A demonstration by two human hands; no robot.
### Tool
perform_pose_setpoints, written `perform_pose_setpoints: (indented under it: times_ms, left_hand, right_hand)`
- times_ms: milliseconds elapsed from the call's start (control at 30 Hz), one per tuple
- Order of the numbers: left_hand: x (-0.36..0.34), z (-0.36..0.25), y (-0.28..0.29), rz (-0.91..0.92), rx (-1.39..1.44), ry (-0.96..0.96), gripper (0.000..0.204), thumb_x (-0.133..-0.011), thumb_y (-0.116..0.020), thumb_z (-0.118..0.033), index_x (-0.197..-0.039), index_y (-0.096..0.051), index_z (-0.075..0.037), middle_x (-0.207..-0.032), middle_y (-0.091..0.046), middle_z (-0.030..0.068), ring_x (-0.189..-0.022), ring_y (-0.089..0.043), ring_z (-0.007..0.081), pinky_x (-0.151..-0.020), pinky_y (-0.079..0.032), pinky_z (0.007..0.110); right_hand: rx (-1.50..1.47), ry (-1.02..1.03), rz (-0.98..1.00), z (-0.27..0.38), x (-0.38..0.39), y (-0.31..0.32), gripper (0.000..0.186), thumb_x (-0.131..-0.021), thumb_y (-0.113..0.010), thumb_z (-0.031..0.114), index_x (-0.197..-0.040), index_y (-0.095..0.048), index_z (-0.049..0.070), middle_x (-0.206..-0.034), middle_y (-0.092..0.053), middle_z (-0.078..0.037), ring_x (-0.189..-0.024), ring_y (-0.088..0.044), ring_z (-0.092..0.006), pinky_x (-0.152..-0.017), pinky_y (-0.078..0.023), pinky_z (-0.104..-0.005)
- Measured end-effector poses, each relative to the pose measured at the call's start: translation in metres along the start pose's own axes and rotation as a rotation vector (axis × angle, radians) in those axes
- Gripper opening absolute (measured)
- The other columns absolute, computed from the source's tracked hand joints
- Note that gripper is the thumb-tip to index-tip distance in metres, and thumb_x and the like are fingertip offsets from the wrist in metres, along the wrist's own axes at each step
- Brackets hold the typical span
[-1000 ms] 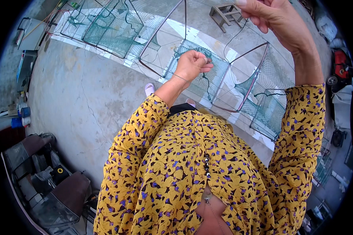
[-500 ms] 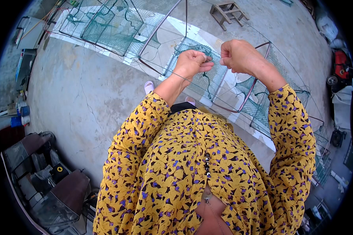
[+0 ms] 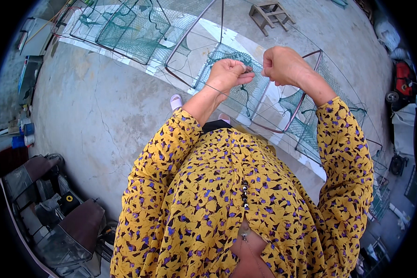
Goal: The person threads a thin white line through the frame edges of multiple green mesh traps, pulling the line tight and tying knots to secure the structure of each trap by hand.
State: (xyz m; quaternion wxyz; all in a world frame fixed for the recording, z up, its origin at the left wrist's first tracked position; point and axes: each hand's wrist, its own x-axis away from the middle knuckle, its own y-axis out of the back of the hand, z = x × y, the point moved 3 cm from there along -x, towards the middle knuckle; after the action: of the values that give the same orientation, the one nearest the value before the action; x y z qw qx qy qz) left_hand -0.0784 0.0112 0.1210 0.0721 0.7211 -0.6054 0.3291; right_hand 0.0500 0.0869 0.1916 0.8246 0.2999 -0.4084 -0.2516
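My left hand (image 3: 229,75) hovers above the green netting of a wire-framed cage trap (image 3: 241,99), its thumb and index finger pinched on something small I cannot make out, other fingers partly curled. Just right of it, my right hand (image 3: 282,67) has its fingers curled into a pinch, the fingertips a short gap from my left hand; whatever they grip is too small or hidden to tell. Thin lines cross the trap beneath my hands. Further netted sections (image 3: 129,39) stretch to the upper left, others (image 3: 338,88) to the right, over white sheeting (image 3: 148,69).
A wooden stool (image 3: 268,16) stands beyond the trap. Dark wheeled equipment (image 3: 78,236) occupies the lower left, blue buckets (image 3: 21,141) the left wall. A red wheeled machine (image 3: 401,81) and pale sacks (image 3: 387,32) line the right. My feet (image 3: 176,101) are below on the concrete (image 3: 88,120).
My right hand has come down and leftward from the top right to beside my left hand, staying there over the last half second. My left hand has barely moved.
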Motion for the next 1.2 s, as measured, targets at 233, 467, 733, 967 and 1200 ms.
perform_pose_setpoints:
  times_ms: [233,467,733,967,1200]
  left_hand:
    - [0.001,0.001,0.000,0.004,-0.002,0.002,0.009,-0.087,-0.045,-0.002,-0.090,-0.044,0.006,-0.100,-0.054,0.0205,-0.091,-0.060,0.0289,-0.079,-0.052,0.032]
    - [0.004,0.001,-0.008,-0.006,-0.019,0.000,0.011,-0.085,-0.052,-0.004,-0.092,-0.051,0.004,-0.091,-0.058,0.0136,-0.084,-0.061,0.0228,-0.076,-0.053,0.030]
    - [0.014,-0.013,0.000,-0.104,-0.209,-0.055,0.014,-0.082,-0.060,-0.008,-0.094,-0.055,-0.001,-0.083,-0.063,0.0090,-0.071,-0.062,0.0151,-0.067,-0.054,0.026]
    - [0.009,-0.035,0.010,0.225,0.326,-0.271,0.015,-0.085,-0.055,-0.009,-0.097,-0.053,-0.001,-0.094,-0.060,0.0102,-0.082,-0.063,0.0187,-0.069,-0.054,0.025]
    - [0.008,-0.045,0.009,0.227,0.528,-0.358,0.013,-0.086,-0.053,-0.009,-0.098,-0.051,-0.003,-0.095,-0.060,0.0108,-0.088,-0.061,0.0190,-0.073,-0.053,0.025]
  right_hand:
    - [0.039,0.003,-0.005,0.002,-0.002,-0.002,0.013,-0.075,-0.062,0.009,-0.067,-0.055,0.001,-0.057,-0.059,-0.008,-0.048,-0.058,-0.0127,-0.045,-0.046,-0.0261]
    - [0.191,0.046,0.023,0.006,-0.022,-0.020,0.009,-0.073,-0.054,0.007,-0.067,-0.056,0.000,-0.054,-0.059,-0.011,-0.047,-0.061,-0.0173,-0.047,-0.048,-0.0290]
    - [0.180,0.091,0.054,0.008,-0.013,-0.014,0.017,-0.072,-0.062,0.013,-0.076,-0.063,-0.004,-0.072,-0.063,-0.018,-0.069,-0.063,-0.0284,-0.062,-0.049,-0.0352]
    - [-0.334,0.429,0.131,0.003,-0.005,0.000,0.024,-0.079,-0.061,0.019,-0.094,-0.054,0.001,-0.088,-0.062,-0.008,-0.073,-0.061,-0.0177,-0.059,-0.048,-0.0309]
    - [-0.510,0.263,0.050,0.008,0.014,0.030,0.014,-0.086,-0.052,0.018,-0.087,-0.055,0.004,-0.070,-0.062,-0.004,-0.057,-0.058,-0.0081,-0.045,-0.043,-0.0192]
